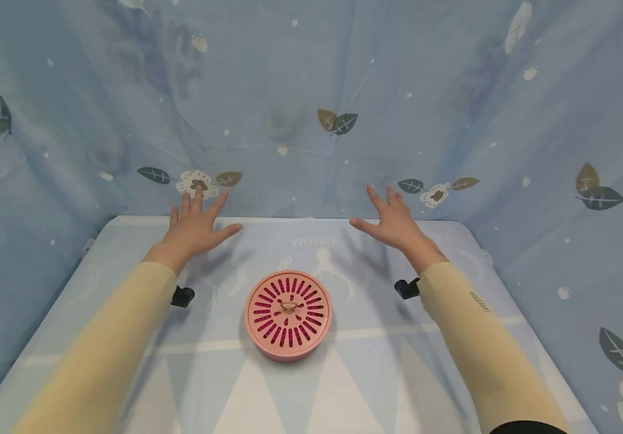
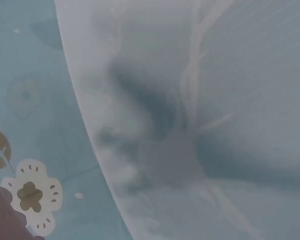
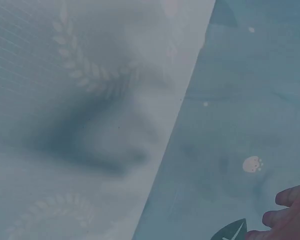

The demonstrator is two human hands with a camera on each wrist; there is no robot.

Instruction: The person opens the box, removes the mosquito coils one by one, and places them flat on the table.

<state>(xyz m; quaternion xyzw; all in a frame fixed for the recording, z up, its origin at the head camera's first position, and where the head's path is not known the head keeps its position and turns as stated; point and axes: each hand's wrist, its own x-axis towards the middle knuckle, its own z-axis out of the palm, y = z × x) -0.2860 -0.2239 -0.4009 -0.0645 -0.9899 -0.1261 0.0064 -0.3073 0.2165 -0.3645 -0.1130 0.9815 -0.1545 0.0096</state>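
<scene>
A round pink box (image 1: 288, 316) with a slotted lid and a small ring handle rests on the cloth-covered table, between the two forearms. Beyond it to the left, my left hand (image 1: 193, 228) hovers over the far part of the table with fingers spread, holding nothing. On the far right my right hand (image 1: 392, 220) is likewise raised, fingers apart and nothing held. Neither hand touches the box. Only parts of the left hand (image 2: 7, 215) and the right hand (image 3: 287, 217) show at the edges of the wrist views.
The table (image 1: 208, 386) has a pale blue cloth with white triangles. Blue leaf-patterned curtains (image 1: 289, 72) hang close behind it and along both sides. A small black mount sits under the left sleeve (image 1: 110, 337) and another under the right sleeve (image 1: 485, 343).
</scene>
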